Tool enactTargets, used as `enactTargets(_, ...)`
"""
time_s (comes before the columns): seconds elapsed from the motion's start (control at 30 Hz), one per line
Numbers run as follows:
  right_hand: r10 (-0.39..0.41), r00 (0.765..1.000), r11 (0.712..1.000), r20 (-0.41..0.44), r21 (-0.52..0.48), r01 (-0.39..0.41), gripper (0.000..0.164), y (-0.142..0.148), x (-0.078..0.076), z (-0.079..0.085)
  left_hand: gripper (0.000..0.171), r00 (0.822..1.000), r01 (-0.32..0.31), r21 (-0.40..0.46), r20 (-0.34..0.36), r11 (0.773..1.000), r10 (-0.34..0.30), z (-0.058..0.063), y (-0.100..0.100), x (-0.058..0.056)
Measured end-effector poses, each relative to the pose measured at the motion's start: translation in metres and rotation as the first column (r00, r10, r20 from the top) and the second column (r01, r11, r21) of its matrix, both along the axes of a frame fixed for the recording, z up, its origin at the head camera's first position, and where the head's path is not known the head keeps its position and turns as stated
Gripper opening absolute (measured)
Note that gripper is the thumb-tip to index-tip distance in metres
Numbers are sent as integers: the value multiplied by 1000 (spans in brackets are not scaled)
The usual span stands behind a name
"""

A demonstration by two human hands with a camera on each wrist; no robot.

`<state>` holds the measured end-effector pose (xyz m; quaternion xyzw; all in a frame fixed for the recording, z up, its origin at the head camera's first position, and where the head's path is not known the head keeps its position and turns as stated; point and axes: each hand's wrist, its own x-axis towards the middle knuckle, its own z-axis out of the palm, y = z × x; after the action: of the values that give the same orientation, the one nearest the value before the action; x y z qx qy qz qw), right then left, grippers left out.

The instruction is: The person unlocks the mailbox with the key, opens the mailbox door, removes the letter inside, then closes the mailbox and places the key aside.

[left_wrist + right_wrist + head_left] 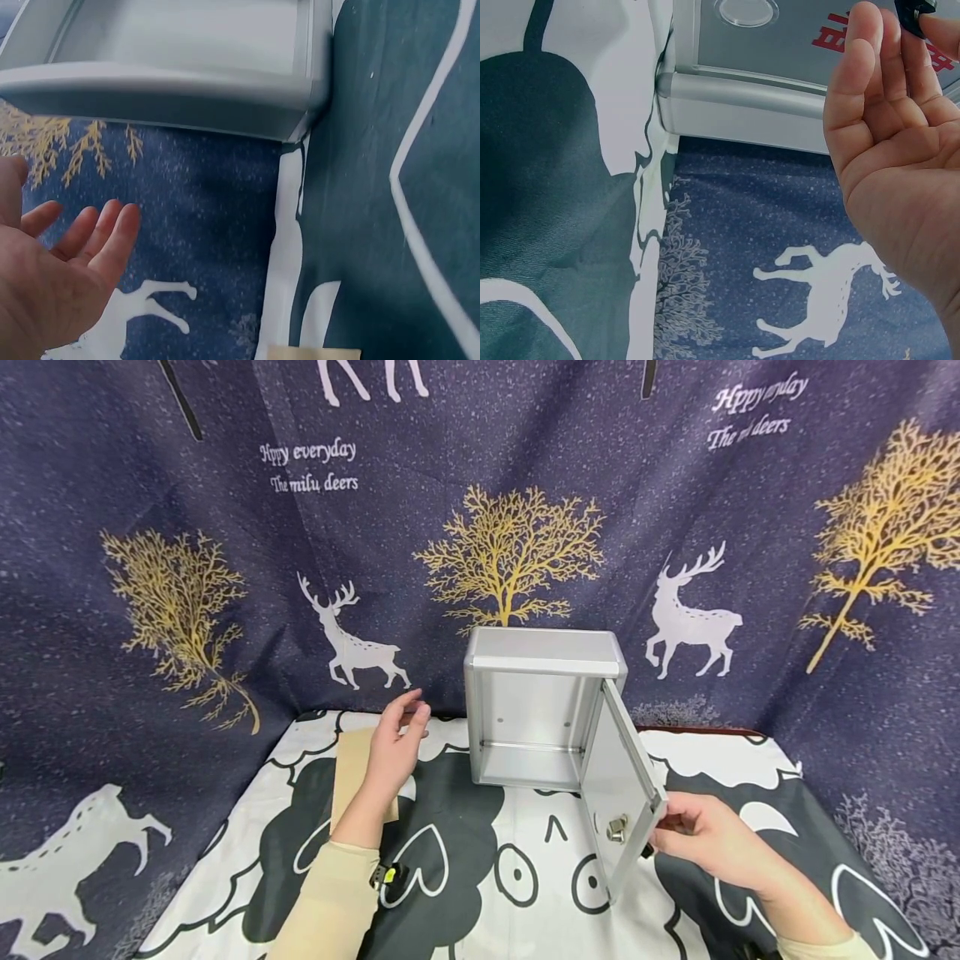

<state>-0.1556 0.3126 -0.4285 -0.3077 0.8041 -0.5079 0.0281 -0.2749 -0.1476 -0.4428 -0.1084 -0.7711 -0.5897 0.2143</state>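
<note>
A silver metal box (546, 647) stands upright at the back of the table, its inside facing me. Its door (618, 793) is swung outward on the right side, with a metal lock (617, 828) on the inner face. My right hand (712, 839) is at the door's free edge. In the right wrist view its thumb and fingers pinch a small black-headed key (913, 16) in front of the door's outer face, which bears red characters (831, 34). My left hand (397, 747) hovers left of the box, fingers loosely bent, holding nothing and apart from the box.
A flat piece of brown cardboard (351, 768) lies on the table under the left forearm. The table wears a black-and-white patterned cloth (540, 893). A dark blue curtain (450, 460) with deer and trees hangs close behind the box.
</note>
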Motion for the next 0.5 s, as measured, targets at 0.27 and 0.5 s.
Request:
enactTargets(0.27, -6, 1000, 1000, 2, 7, 6, 27, 0, 0, -1, 44, 999, 37, -39, 14, 999, -37, -8, 14, 0)
enactTargets(0.5, -11, 1000, 1000, -5, 11, 11, 27, -1, 0, 0, 43, 996, 82, -59, 28, 995, -80, -11, 27, 4)
